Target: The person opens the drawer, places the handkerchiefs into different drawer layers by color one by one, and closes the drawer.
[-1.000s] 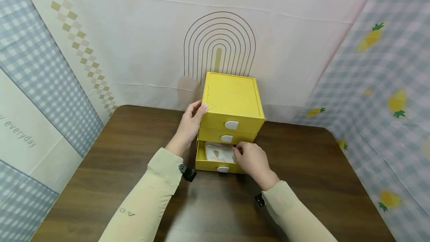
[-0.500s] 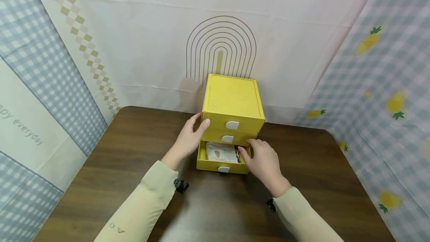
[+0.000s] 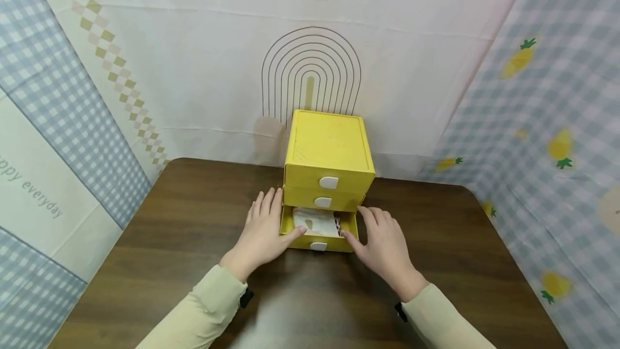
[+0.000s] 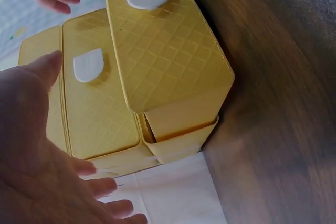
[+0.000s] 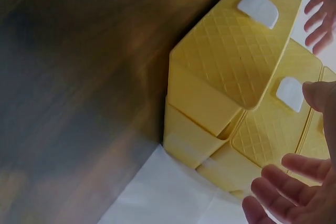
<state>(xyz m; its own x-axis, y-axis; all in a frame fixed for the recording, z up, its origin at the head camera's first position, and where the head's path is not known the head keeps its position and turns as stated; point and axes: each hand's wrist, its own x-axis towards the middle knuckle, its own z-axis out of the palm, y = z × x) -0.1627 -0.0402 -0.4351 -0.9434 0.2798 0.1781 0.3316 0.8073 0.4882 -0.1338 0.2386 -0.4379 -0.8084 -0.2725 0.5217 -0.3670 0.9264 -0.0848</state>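
A yellow drawer unit [image 3: 329, 144] of three stacked drawers stands on the table, each with a white tab handle. Its bottom drawer [image 3: 295, 242] is pulled out, while the upper two look closed. Inside lies a folded white cloth [image 3: 315, 221], and a dark checked item [image 3: 337, 223] shows at its right side. My left hand [image 3: 261, 233] is spread at the left of the bottom drawer, thumb over its front edge. On the other side, my right hand [image 3: 385, 241] has extended fingers beside the drawer; contact is unclear. Both wrist views show the palms holding nothing.
The brown wooden table [image 3: 194, 214] surrounds the unit. Behind it hangs a pale cloth backdrop [image 3: 208, 69] with an arch print. A blue checked cloth with pineapples [image 3: 542, 139] hangs at the right, another checked cloth [image 3: 63, 96] at the left.
My left hand has come off the upper left side of the unit and down beside the bottom drawer. My right hand has drawn back from the cloth to the drawer's right side, its fingers opening.
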